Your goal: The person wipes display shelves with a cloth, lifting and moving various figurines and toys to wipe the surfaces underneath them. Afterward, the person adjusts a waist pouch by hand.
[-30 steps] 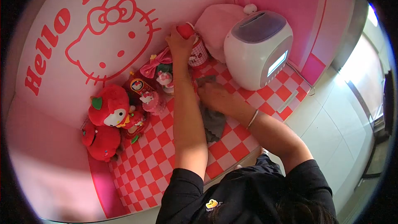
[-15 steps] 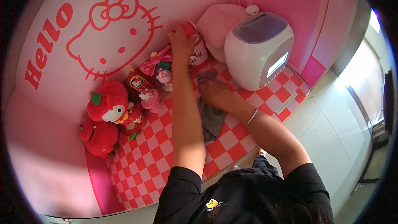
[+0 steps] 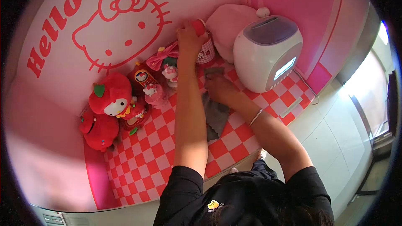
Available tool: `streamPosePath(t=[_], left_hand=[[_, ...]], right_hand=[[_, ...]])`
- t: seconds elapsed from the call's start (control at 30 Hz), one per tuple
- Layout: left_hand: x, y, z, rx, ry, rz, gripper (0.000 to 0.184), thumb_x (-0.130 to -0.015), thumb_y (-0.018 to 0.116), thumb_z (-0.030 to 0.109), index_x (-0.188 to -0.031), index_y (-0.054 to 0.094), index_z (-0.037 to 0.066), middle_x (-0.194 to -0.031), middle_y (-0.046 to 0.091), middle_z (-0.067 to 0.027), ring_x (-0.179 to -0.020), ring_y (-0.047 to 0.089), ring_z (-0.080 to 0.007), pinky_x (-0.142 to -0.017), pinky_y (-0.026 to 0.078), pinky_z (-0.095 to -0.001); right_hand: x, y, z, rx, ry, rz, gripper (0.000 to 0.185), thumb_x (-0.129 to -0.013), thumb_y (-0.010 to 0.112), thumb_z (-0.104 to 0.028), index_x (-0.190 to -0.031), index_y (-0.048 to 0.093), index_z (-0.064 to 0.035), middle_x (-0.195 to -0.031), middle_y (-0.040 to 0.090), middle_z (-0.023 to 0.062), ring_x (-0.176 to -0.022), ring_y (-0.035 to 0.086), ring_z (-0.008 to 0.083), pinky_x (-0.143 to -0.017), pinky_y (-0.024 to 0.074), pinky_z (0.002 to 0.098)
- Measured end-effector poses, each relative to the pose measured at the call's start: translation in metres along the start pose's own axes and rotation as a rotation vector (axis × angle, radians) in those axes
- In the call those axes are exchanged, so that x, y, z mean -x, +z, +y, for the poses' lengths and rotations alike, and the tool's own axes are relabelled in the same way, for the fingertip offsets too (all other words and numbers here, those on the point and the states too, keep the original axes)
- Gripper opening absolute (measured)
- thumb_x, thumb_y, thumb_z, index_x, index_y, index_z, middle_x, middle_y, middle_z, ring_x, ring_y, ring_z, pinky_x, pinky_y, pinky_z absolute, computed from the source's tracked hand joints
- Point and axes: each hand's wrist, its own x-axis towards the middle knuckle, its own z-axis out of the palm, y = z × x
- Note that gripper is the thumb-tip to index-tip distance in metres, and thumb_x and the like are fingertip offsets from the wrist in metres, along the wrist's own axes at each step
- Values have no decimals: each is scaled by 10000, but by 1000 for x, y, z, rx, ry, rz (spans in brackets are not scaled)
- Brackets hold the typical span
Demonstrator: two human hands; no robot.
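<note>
My left hand (image 3: pixel 191 38) reaches to the back wall, its fingers closed at the rim of a pink gingham tub (image 3: pixel 206 53) with a Hello Kitty print. A red part (image 3: pixel 198 26) shows at the tub's top, beside my fingers. My right hand (image 3: pixel 220 88) is closed on a grey cloth (image 3: pixel 215 115) that trails toward the front edge over the checkered surface (image 3: pixel 157 150). Left of my left forearm stand a small Hello Kitty figure (image 3: pixel 171 72) and a pink bow (image 3: pixel 163 55).
A white rounded machine (image 3: pixel 261 62) with a lit screen stands at the right. Behind it leans a pink plush (image 3: pixel 228 27). Red plush toys (image 3: pixel 111 96), a pink figure (image 3: pixel 155 95) and a toy phone (image 3: pixel 143 77) crowd the left side by the wall.
The whole view has shifted slightly. My left hand stays at the tub, and my right hand keeps hold of the cloth, which has moved little on the surface.
</note>
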Motion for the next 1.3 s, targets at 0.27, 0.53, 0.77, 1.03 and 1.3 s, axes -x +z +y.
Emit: streamPosePath(t=[0.27,0.53,0.77,1.03,1.3], left_hand=[[25,-96,19,-30,202,179,638,-707,697,166,-1274,459,-8,-1196,518,-236,-1080,499,-381,-901,443,-406],[32,-88,-70,-155,20,-133,474,-709,718,149,-1137,573,6,-993,651,-137,-800,608,-258,-721,491,-338],[23,-79,-91,-142,155,-66,351,-702,689,86,-1035,623,-5,-888,678,-117,-718,610,-242,-676,487,-320],[30,-102,-66,-146,113,71,355,-698,679,57,-1047,631,13,-901,682,-113,-725,617,-239,-683,489,-315],[43,-150,-17,-22,106,160,381,-688,692,64,-1066,642,51,-908,685,-96,-749,622,-227,-690,489,-324]], right_hand=[[-5,21,13,222,-197,120,176,-736,530,-130,-805,650,-22,-923,609,149,-889,527,307,-817,420,396],[-10,43,9,268,-139,388,176,-732,534,-135,-801,658,-32,-912,604,141,-903,507,304,-847,401,389],[-6,24,16,315,-284,63,302,-734,526,-112,-995,608,18,-990,581,168,-931,505,329,-850,406,384],[-16,56,13,209,-252,318,451,-739,528,-110,-1174,525,9,-1077,559,185,-971,506,339,-878,405,397],[-67,61,-3,-130,-94,-43,519,-864,504,-171,-1355,385,-56,-1440,303,202,-1280,342,380,-1059,297,459]])
